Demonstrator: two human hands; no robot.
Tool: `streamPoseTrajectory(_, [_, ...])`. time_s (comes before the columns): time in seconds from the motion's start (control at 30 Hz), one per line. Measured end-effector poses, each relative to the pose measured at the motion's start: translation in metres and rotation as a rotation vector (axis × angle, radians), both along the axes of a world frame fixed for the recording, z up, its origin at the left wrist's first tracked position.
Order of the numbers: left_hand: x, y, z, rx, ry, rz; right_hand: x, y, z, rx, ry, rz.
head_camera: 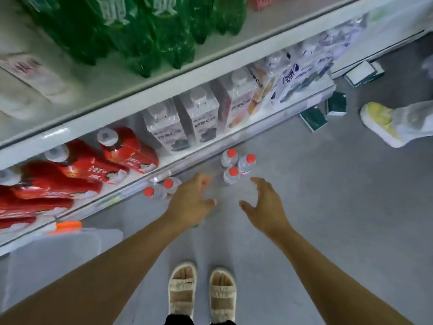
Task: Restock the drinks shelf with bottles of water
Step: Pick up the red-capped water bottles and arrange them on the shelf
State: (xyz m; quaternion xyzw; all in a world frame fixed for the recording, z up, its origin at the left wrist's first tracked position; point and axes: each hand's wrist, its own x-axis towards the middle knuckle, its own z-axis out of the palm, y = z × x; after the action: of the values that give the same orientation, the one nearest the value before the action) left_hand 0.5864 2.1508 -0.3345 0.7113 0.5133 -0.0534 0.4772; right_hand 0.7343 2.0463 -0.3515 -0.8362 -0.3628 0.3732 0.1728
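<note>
Small clear water bottles with red caps stand on the grey floor in front of the bottom shelf (pixel 131 192). Three of them form a cluster (pixel 236 166), and a pair (pixel 159 191) stands further left against the shelf's edge. My left hand (pixel 189 199) reaches down between the two groups. Its fingers and thumb curl round a blurred clear bottle that it mostly hides. My right hand (pixel 266 205) hovers just below the cluster of three, fingers spread, holding nothing.
The bottom shelf holds red-labelled cartons (pixel 126 151) and clear square bottles (pixel 201 113); green bottles (pixel 150 31) fill the shelf above. A large jug with an orange cap (pixel 68 225) stands at left. Another person's yellow shoe (pixel 379 123) and green boxes (pixel 314 118) are at right. My sandalled feet (pixel 201 294) are below.
</note>
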Motion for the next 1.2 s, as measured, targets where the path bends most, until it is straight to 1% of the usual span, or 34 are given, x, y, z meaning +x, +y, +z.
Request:
streamPoseTrajectory(0.2, [0.011, 0.014, -0.106, 0.017, 0.014, -0.021, 0.009, 0.020, -0.114, 0.018, 0.001, -0.073])
streamPoseTrajectory(0.37, [0.016, 0.022, -0.175, 0.019, 0.032, -0.046, 0.021, 0.040, -0.188, 0.076, -0.018, -0.107])
streamPoseTrajectory(0.53, [0.013, 0.029, -0.218, 0.029, 0.059, -0.072, 0.023, 0.055, -0.230, 0.157, 0.034, -0.158])
streamPoseTrajectory(0.7, [0.007, 0.035, -0.235, 0.009, 0.038, -0.078, 0.013, 0.062, -0.252, 0.268, 0.092, -0.240])
streamPoseTrajectory(0.8, [0.005, 0.036, -0.231, -0.001, 0.028, -0.066, 0.009, 0.062, -0.250, 0.287, 0.126, -0.312])
streamPoseTrajectory(0.93, [0.000, 0.037, -0.210, -0.015, 0.017, -0.050, 0.009, 0.058, -0.223, 0.277, 0.144, -0.352])
streamPoseTrajectory(1.07, [-0.004, 0.038, -0.164, -0.028, 0.014, -0.021, 0.012, 0.052, -0.164, 0.259, 0.157, -0.309])
streamPoseTrajectory(1.2, [-0.005, 0.036, -0.097, -0.067, -0.010, 0.023, 0.019, 0.053, -0.085, 0.257, 0.178, -0.266])
